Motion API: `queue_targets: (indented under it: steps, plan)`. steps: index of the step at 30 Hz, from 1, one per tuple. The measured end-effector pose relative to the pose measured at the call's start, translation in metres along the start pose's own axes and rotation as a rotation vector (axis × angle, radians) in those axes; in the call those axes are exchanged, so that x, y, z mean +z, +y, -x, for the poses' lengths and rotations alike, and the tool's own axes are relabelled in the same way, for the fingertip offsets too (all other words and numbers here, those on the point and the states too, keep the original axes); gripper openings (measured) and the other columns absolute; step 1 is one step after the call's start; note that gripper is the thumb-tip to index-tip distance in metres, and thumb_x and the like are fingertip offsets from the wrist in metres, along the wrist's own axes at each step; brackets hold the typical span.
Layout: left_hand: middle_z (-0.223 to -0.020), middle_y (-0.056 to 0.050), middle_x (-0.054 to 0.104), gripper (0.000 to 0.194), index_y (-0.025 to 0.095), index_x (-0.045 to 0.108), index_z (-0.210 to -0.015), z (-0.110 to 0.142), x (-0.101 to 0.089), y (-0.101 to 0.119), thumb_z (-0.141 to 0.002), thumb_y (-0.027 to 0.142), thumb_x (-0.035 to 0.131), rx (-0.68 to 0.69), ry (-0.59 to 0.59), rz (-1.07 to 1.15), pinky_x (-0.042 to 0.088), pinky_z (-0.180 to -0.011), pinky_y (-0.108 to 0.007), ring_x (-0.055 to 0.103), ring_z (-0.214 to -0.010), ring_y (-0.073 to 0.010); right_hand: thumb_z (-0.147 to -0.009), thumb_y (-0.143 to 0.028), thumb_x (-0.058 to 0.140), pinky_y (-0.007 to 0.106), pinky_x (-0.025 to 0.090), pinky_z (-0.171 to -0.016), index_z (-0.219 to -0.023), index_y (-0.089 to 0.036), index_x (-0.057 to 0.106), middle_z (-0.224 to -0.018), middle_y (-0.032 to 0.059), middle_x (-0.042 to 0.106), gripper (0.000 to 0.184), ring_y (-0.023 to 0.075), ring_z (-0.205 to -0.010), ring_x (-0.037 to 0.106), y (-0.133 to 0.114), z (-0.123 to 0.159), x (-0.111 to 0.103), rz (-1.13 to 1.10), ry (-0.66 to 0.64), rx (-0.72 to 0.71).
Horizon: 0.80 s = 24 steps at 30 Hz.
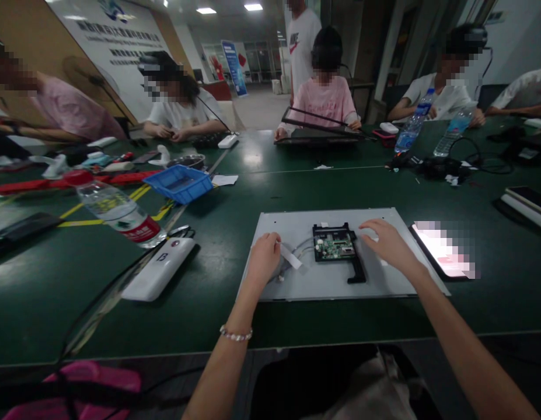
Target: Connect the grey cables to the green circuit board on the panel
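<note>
In front of me a flat grey-white panel (296, 288) lies on the table. On its middle sits a green circuit board (340, 246) in a black plastic frame (356, 270), with one arm of the frame reaching toward me. Thin grey cables (303, 248) run from the board to the left. My left hand (264, 256) is closed at the panel's left side, its fingertips at the end of a white strip (292, 256) that looks like tape. Right of the board, my right hand (386, 244) hovers with fingers apart and nothing in them.
A lit phone (443, 248) lies right of the panel. To the left are a white power bank (160, 268), a water bottle (121, 213) and a blue bin (180, 184). Across the table, a person in pink (325, 102) handles a dark frame (318, 125); other people sit around.
</note>
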<state>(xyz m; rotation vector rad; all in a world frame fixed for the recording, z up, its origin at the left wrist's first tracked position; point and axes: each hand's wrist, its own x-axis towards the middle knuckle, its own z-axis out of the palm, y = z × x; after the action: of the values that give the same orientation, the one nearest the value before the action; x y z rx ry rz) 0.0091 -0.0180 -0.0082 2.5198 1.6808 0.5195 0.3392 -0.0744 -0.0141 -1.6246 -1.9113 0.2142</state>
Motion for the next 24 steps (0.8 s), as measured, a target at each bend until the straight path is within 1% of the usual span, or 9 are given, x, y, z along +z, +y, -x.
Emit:
queue_targets:
  steps: [3, 6, 8, 10, 13, 18, 21, 24]
  plan:
    - [-0.089, -0.006, 0.057, 0.017, 0.019, 0.054, -0.091, 0.000, -0.003, -0.003, -0.086, 0.012, 0.040, -0.040, 0.044, -0.065, 0.041, -0.076, -0.030, 0.054, -0.087, -0.0206, -0.084, -0.026, 0.051, 0.038, 0.041, -0.094, -0.109, -0.019, 0.061, -0.110, 0.0083, 0.062, 0.027, 0.0225, -0.105, 0.055, -0.017, -0.027, 0.006, -0.020, -0.080, -0.117]
    - [-0.091, -0.008, 0.057, 0.018, 0.018, 0.055, -0.092, 0.000, -0.008, -0.008, -0.087, 0.013, 0.038, -0.113, 0.102, -0.175, 0.040, -0.075, -0.032, 0.054, -0.088, -0.0227, -0.085, -0.027, 0.053, 0.037, 0.041, -0.093, -0.107, -0.018, 0.063, -0.110, 0.0090, 0.064, 0.026, 0.0223, -0.104, 0.056, -0.029, -0.052, 0.019, 0.000, -0.153, -0.207]
    - [-0.092, -0.009, 0.057, 0.018, 0.018, 0.056, -0.091, 0.000, -0.011, -0.012, -0.088, 0.014, 0.038, -0.132, 0.105, -0.225, 0.040, -0.075, -0.033, 0.053, -0.088, -0.0235, -0.085, -0.028, 0.054, 0.036, 0.041, -0.093, -0.106, -0.018, 0.064, -0.109, 0.0086, 0.065, 0.026, 0.0225, -0.104, 0.057, -0.033, -0.065, 0.028, 0.027, -0.182, -0.241]
    - [-0.092, -0.009, 0.057, 0.020, 0.018, 0.056, -0.090, 0.000, -0.013, -0.015, -0.089, 0.014, 0.037, -0.123, 0.096, -0.234, 0.040, -0.076, -0.033, 0.053, -0.088, -0.0236, -0.085, -0.029, 0.055, 0.034, 0.042, -0.091, -0.104, -0.019, 0.066, -0.108, 0.0075, 0.066, 0.025, 0.0224, -0.103, 0.058, -0.036, -0.072, 0.037, 0.049, -0.214, -0.243]
    - [-0.092, -0.009, 0.058, 0.022, 0.019, 0.057, -0.090, 0.000, -0.015, -0.019, -0.089, 0.014, 0.036, -0.114, 0.096, -0.224, 0.041, -0.075, -0.034, 0.054, -0.087, -0.0233, -0.086, -0.028, 0.054, 0.031, 0.042, -0.087, -0.099, -0.022, 0.068, -0.104, 0.0056, 0.069, 0.021, 0.0214, -0.100, 0.060, -0.036, -0.077, 0.047, 0.085, -0.251, -0.218]
    - [-0.091, -0.008, 0.059, 0.023, 0.019, 0.059, -0.090, -0.002, -0.014, -0.020, -0.089, 0.014, 0.036, -0.114, 0.066, -0.223, 0.041, -0.077, -0.034, 0.054, -0.088, -0.0226, -0.087, -0.024, 0.051, 0.028, 0.044, -0.079, -0.094, -0.023, 0.070, -0.098, 0.0042, 0.070, 0.020, 0.0196, -0.094, 0.061, -0.033, -0.077, 0.053, 0.170, -0.212, -0.212]
    - [-0.096, -0.009, 0.059, 0.024, 0.019, 0.059, -0.096, -0.002, -0.013, -0.019, -0.089, 0.014, 0.037, -0.120, 0.078, -0.207, 0.041, -0.079, -0.035, 0.054, -0.092, -0.0232, -0.088, -0.023, 0.050, 0.027, 0.044, -0.080, -0.095, -0.022, 0.069, -0.098, 0.0046, 0.069, 0.020, 0.0191, -0.094, 0.061, -0.031, -0.075, 0.049, 0.181, -0.192, -0.202]
    - [-0.105, -0.009, 0.057, 0.026, 0.019, 0.057, -0.107, 0.000, -0.012, -0.017, -0.089, 0.015, 0.039, -0.110, 0.117, -0.179, 0.041, -0.084, -0.037, 0.052, -0.098, -0.0241, -0.088, -0.021, 0.049, 0.029, 0.043, -0.083, -0.096, -0.021, 0.068, -0.101, 0.0062, 0.068, 0.021, 0.0200, -0.096, 0.059, -0.025, -0.071, 0.036, 0.203, -0.138, -0.174]
